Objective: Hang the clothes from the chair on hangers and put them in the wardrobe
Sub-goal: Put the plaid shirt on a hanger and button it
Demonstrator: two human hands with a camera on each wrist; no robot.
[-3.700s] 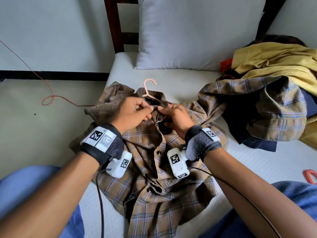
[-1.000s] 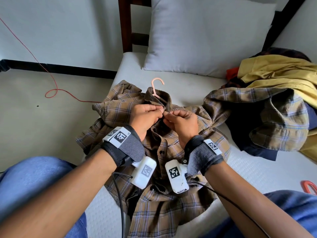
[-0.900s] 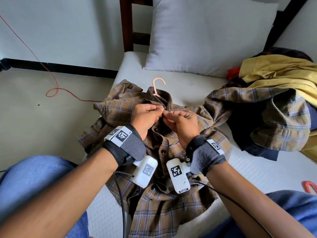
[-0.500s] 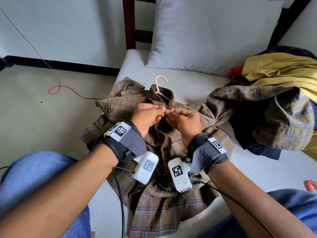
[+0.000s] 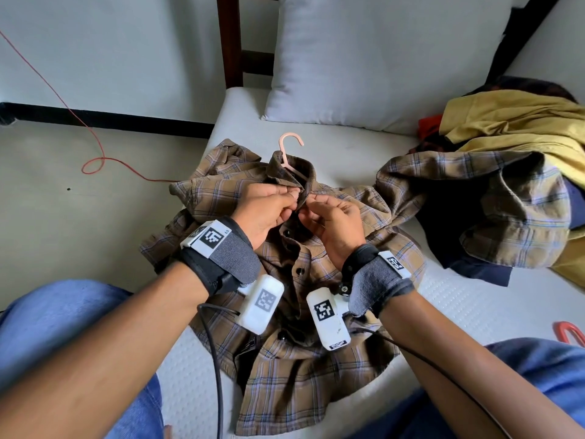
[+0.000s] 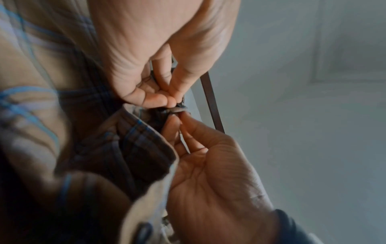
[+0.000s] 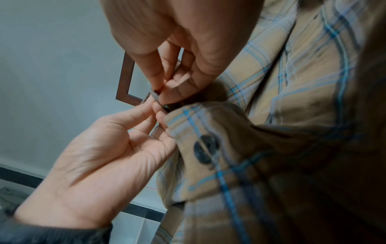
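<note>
A brown plaid shirt (image 5: 285,375) lies front up on the white mattress (image 5: 443,296). A pink hanger (image 5: 289,144) is inside it, with its hook sticking out past the collar. My left hand (image 5: 292,198) and right hand (image 5: 311,205) meet just below the collar. Each pinches one edge of the shirt's front opening. In the left wrist view, my left hand (image 6: 167,100) and right hand (image 6: 177,118) pinch around a dark button (image 6: 176,110). In the right wrist view, my right hand (image 7: 160,95) holds the cloth edge and my left hand (image 7: 156,110) touches it from below.
A grey pillow (image 5: 380,58) leans on the dark wooden headboard (image 5: 231,42). To the right lie a second plaid shirt (image 5: 506,201) and a yellow garment (image 5: 522,128). A red hanger (image 5: 569,332) shows at the right edge. A red cable (image 5: 95,160) trails on the floor.
Both hands have stayed at the collar, pinching the front edges. Only the fingers have shifted a little, and the view has drifted slightly.
</note>
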